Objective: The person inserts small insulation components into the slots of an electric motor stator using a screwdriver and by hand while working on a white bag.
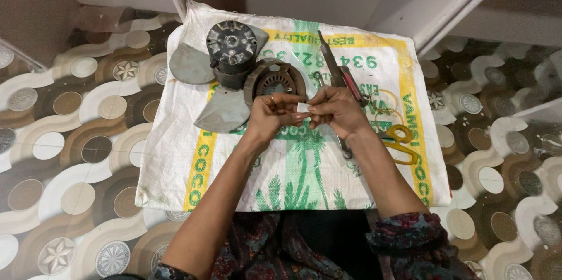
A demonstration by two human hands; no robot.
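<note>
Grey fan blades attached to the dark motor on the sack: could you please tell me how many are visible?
2: one grey fan blade left of the dark motor, another below it, near the left hand. A third may be hidden behind the motor.

Even, soft indoor light from overhead, moderately bright, faint shadows under the forearms on the woven sack (pixel 175 169), mild sheen on the patterned floor tiles (pixel 64 139), centre sharp, slight wide-angle bending and softness toward far corners and edges.
</note>
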